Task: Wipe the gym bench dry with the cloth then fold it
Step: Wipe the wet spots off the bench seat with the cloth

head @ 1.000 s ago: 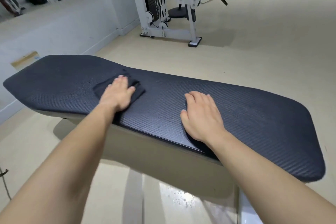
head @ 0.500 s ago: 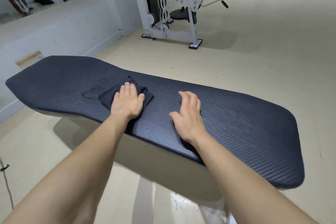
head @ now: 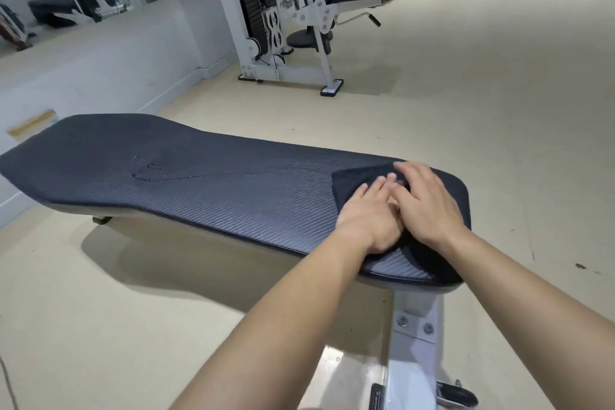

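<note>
The gym bench's long black textured pad (head: 206, 183) runs across the view from left to right. A dark cloth (head: 349, 185) lies at its right end. My left hand (head: 366, 220) presses down on the cloth's near part. Beside it, touching it, my right hand (head: 427, 203) rests on the cloth with its fingers curled over the fabric. The hands hide most of the cloth. Faint wet streaks (head: 149, 171) show on the pad's left half, trailing toward the cloth.
The bench's white frame (head: 416, 339) stands below the pad's right end. A white weight machine (head: 283, 33) with a black seat stands behind on the beige floor. A low white wall (head: 100, 76) with mirrors runs along the left.
My left hand has slid the cloth from the pad's left-middle to its right end. My right hand has left the bare pad and now lies on the cloth beside the left.
</note>
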Action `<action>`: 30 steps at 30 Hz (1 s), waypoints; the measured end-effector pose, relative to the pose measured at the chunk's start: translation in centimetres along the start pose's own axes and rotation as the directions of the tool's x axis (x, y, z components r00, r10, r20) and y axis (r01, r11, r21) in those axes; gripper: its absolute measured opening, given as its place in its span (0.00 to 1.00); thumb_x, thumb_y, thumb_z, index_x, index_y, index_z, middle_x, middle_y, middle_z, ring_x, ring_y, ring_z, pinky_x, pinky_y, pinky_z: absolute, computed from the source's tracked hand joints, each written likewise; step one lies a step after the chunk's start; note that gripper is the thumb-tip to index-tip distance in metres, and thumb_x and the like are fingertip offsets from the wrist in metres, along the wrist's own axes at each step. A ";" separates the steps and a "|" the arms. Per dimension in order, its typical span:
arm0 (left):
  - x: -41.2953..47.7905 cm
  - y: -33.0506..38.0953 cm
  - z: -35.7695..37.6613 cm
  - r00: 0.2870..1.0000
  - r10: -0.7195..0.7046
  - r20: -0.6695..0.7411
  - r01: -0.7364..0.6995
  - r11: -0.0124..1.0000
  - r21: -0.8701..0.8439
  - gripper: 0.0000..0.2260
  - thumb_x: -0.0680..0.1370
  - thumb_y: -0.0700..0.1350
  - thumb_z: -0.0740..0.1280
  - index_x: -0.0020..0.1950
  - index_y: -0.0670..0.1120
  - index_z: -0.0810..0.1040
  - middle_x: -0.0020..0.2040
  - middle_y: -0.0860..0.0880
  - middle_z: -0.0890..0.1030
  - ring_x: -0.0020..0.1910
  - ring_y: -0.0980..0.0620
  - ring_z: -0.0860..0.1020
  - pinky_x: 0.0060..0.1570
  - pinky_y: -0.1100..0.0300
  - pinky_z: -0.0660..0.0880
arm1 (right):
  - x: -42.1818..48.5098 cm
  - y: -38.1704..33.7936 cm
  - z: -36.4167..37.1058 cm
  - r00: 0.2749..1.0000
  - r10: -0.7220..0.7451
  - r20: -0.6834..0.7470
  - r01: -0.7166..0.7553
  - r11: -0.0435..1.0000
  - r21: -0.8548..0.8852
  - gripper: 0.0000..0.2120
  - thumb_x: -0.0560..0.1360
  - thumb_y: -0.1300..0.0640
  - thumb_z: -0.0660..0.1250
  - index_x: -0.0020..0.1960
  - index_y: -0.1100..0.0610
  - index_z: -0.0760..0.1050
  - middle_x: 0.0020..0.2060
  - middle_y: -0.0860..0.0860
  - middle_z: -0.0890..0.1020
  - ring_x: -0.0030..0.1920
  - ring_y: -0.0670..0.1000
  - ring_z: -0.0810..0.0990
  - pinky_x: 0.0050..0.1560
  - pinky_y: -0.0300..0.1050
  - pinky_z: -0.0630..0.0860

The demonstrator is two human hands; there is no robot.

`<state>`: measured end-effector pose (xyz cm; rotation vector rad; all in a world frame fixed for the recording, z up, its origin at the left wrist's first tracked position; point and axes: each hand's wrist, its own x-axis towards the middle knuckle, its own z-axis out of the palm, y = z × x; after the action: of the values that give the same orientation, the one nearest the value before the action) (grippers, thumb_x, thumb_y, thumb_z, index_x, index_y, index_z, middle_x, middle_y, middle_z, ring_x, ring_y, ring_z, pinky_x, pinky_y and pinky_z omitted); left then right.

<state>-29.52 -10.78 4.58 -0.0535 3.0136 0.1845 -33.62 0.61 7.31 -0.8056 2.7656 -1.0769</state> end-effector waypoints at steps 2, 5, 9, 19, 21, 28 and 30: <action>-2.0 -0.2 0.2 0.991 0.132 -0.032 -0.133 0.991 -0.028 0.28 0.83 0.53 0.48 0.82 0.46 0.51 0.82 0.48 0.53 0.80 0.52 0.48 0.78 0.52 0.47 | -1.1 -0.2 0.1 0.995 -0.003 0.099 0.005 1.000 -0.022 0.25 0.79 0.47 0.54 0.74 0.52 0.68 0.74 0.48 0.69 0.73 0.51 0.66 0.72 0.49 0.62; -5.0 -2.9 0.2 0.985 0.163 -0.062 -0.166 0.985 -0.051 0.28 0.82 0.55 0.50 0.81 0.46 0.52 0.81 0.50 0.55 0.80 0.54 0.49 0.78 0.53 0.48 | -2.8 -1.3 1.8 0.978 -0.067 0.200 0.085 0.993 -0.084 0.23 0.83 0.48 0.54 0.76 0.51 0.66 0.76 0.48 0.67 0.75 0.49 0.63 0.74 0.47 0.59; -8.2 -8.1 0.0 0.993 0.105 -0.046 -0.103 0.994 0.030 0.28 0.83 0.53 0.49 0.82 0.46 0.46 0.82 0.50 0.50 0.80 0.53 0.46 0.78 0.54 0.45 | -3.4 -5.1 5.6 0.943 -0.158 0.293 0.212 0.963 -0.165 0.27 0.84 0.45 0.50 0.81 0.53 0.56 0.80 0.48 0.57 0.79 0.47 0.54 0.78 0.44 0.49; -10.3 -20.0 -0.2 0.986 -0.152 -0.061 0.153 0.988 0.012 0.30 0.82 0.49 0.50 0.81 0.49 0.39 0.82 0.52 0.39 0.80 0.54 0.40 0.78 0.52 0.43 | 1.1 -14.8 14.8 0.878 -0.184 0.441 0.347 0.880 -0.324 0.30 0.84 0.43 0.39 0.81 0.55 0.38 0.81 0.51 0.40 0.81 0.48 0.40 0.79 0.51 0.39; -10.5 -22.8 -0.4 0.980 -0.187 -0.066 0.189 0.982 0.012 0.32 0.82 0.48 0.53 0.81 0.49 0.39 0.82 0.52 0.39 0.80 0.55 0.40 0.78 0.52 0.43 | 2.8 -16.6 16.6 0.863 -0.191 0.469 0.371 0.869 -0.328 0.31 0.83 0.41 0.37 0.81 0.54 0.37 0.81 0.50 0.39 0.80 0.47 0.39 0.79 0.51 0.38; -9.5 -31.4 -1.5 0.951 -0.291 -0.108 0.291 0.957 -0.018 0.30 0.83 0.52 0.51 0.82 0.50 0.40 0.82 0.52 0.40 0.80 0.56 0.40 0.78 0.54 0.42 | 9.6 -22.0 22.7 0.834 -0.221 0.505 0.413 0.857 -0.307 0.33 0.81 0.38 0.36 0.82 0.53 0.40 0.82 0.49 0.42 0.80 0.47 0.41 0.79 0.54 0.39; -9.0 -33.8 -1.8 0.941 -0.314 -0.123 0.315 0.949 -0.015 0.30 0.83 0.52 0.51 0.82 0.50 0.41 0.82 0.52 0.41 0.80 0.55 0.41 0.78 0.53 0.43 | 11.6 -23.4 24.3 0.826 -0.232 0.513 0.423 0.857 -0.294 0.33 0.81 0.38 0.37 0.82 0.52 0.41 0.82 0.49 0.42 0.80 0.47 0.41 0.79 0.55 0.39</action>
<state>-19.38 -44.30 3.40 -0.5629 3.0705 0.1462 -27.24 -34.44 5.52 -1.4292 2.4894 -0.2593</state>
